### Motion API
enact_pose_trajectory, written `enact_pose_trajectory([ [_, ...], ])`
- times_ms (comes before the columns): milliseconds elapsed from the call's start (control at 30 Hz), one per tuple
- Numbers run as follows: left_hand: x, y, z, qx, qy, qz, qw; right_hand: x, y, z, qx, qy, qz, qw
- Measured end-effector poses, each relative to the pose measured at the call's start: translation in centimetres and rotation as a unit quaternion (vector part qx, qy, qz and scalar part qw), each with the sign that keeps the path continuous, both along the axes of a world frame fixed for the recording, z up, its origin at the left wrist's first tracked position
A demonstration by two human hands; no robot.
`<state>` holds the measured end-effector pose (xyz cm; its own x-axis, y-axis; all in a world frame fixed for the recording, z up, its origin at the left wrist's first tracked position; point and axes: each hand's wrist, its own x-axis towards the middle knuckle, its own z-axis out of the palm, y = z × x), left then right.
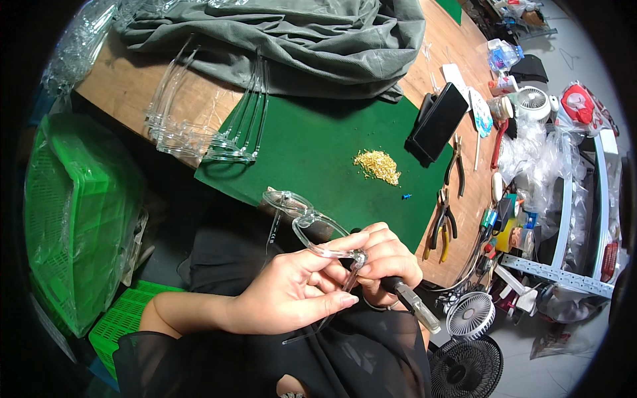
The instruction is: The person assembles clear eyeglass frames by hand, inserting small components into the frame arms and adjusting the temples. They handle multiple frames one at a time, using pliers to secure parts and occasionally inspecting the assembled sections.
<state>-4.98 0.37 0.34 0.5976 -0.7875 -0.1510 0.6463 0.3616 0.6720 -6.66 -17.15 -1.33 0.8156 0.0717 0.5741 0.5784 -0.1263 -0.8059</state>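
Between my hands, above my lap, is a pair of clear plastic eyeglass frames [312, 222], the rims pointing toward the green mat. My left hand [295, 288] pinches it near the hinge corner, thumb and fingers closed around a temple arm [350, 278]. Right beside it, the fingers of my right hand [390, 262] press on the same corner. Tucked in that hand is also a tool with a black grip and grey metal jaws [421, 312], apparently pliers. The fingers hide the hinge itself.
On the green mat [298, 146] lie a heap of tiny gold-coloured parts [377, 166] and a phone on a stand [438, 123]. Pliers [440, 225] rest at the right edge. More clear frames [206, 142] stand left, before grey cloth [285, 50]. Green crates [79, 219] are left, fans [470, 315] right.
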Motion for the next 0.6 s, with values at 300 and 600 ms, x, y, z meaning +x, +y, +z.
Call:
enact_pose_trajectory([
  [300,0.1,0.0,0.0,0.009,-0.041,-0.019,0.999,-0.7,-0.1,-0.5,0.027,0.008,-0.002,1.000],
  [600,0.0,0.3,0.0,0.027,-0.037,-0.017,0.999,-0.8,0.4,-1.3,0.054,0.008,0.000,0.999],
])
